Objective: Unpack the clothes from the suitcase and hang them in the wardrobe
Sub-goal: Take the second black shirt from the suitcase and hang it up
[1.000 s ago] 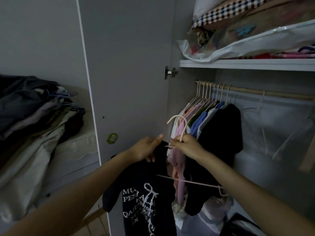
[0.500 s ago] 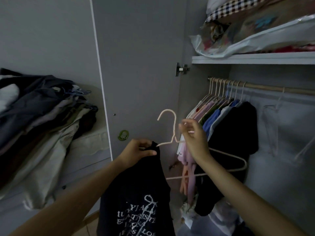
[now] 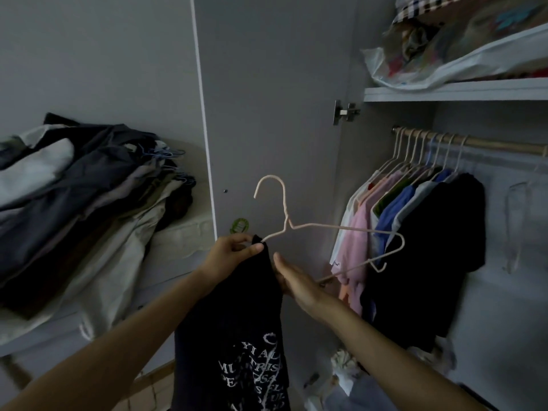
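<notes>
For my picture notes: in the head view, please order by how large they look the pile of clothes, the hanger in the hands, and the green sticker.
1. Pile of clothes
2. Hanger, though it is nearer the camera
3. Green sticker

Black tee going onto a hanger, right in front of the open wardrobe.

Left hand (image 3: 229, 253) pinches the top edge of a black t-shirt (image 3: 237, 327) with white lettering, and one arm of a pale wire hanger (image 3: 314, 229) pokes into the fabric right at that pinch, hook pointing up. Right hand (image 3: 295, 281) sits just beside the shirt with fingers fairly straight; can't tell if it's actually touching the hanger's bottom bar. Behind them is the grey wardrobe door (image 3: 267, 114) with a small green sticker (image 3: 239, 225). On the right, a wooden rail (image 3: 474, 142) carries hung clothes (image 3: 415, 232), white, pink, blue and black, under a shelf (image 3: 456, 89) stuffed with bagged bedding (image 3: 462, 46). Off to the left, a messy pile of clothes (image 3: 83, 197).
</notes>
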